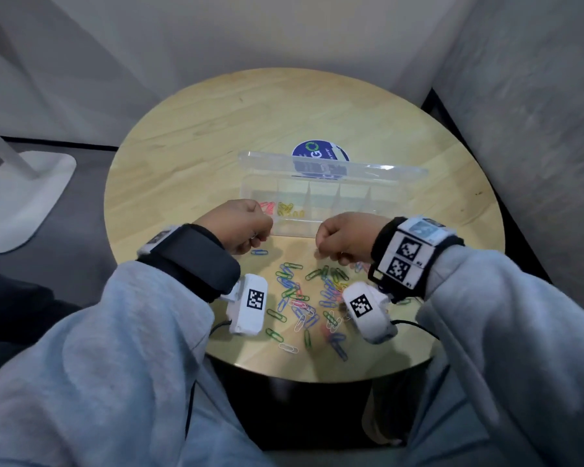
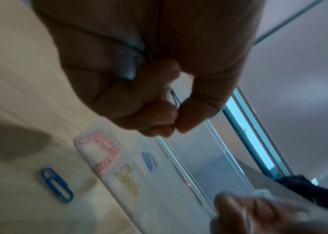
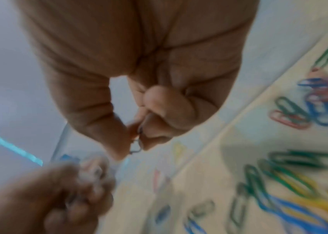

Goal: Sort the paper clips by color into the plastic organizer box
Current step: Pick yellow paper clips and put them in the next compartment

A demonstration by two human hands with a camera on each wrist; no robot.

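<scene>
The left hand (image 1: 246,227) pinches a dark clip (image 2: 175,98); the right hand (image 1: 346,238) pinches a small clip (image 3: 137,146). The open box (image 1: 331,200) sits at frame centre; loose clips (image 1: 304,298) lie below it on the table (image 1: 216,129).

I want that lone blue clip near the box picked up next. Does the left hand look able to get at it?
Probably not at once: nothing covers the blue clip lying just below the left hand, but its fingers already pinch a dark clip.

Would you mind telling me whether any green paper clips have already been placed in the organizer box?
No, the organizer box holds only pink clips and yellow clips in its leftmost compartments.
</scene>
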